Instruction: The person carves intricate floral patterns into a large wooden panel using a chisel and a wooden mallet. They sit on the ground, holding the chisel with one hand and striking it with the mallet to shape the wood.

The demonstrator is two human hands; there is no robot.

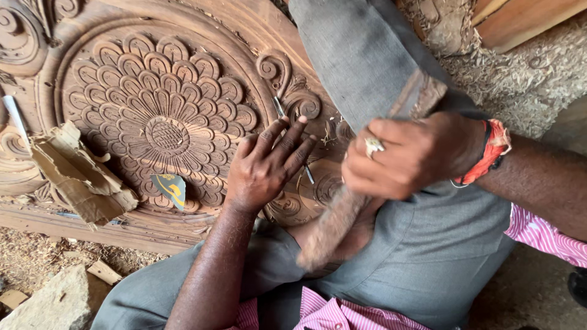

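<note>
Here, I find no vessel in view; the nearest thing to one is the recessed round field of the panel (92, 36), which holds a carved flower (160, 116) of layered scalloped petals about a cross-hatched centre.

My left hand (264, 168) lies on the panel just right of that flower. Its fingers (287, 143) are stretched out and close together, pinching a thin metal chisel (280, 110). The blade shows above the fingertips, and a short length shows again below the hand, slanting down to the right. Where the tip meets the wood is hidden by the fingers.

My right hand (411, 156) is closed tight round a mallet (342, 214), a rough, worn billet of wood, blurred in the frame. It hangs just right of the left hand, above my grey-trousered knee (367, 55). A ring (373, 145) sits on one finger and a red band (491, 150) on the wrist.

The panel is reddish-brown wood, with scrolls (282, 73) cut in relief above the left hand and fine chips lying in the grooves beside it.

Well left of the left hand, torn brown cardboard (73, 174) rests on the carving. Between it and the hand lies a small dark scrap with yellow marks (171, 186). Wood shavings (532, 79) cover the ground beyond the right hand. A pale block (46, 302) lies below the panel's edge.
</note>
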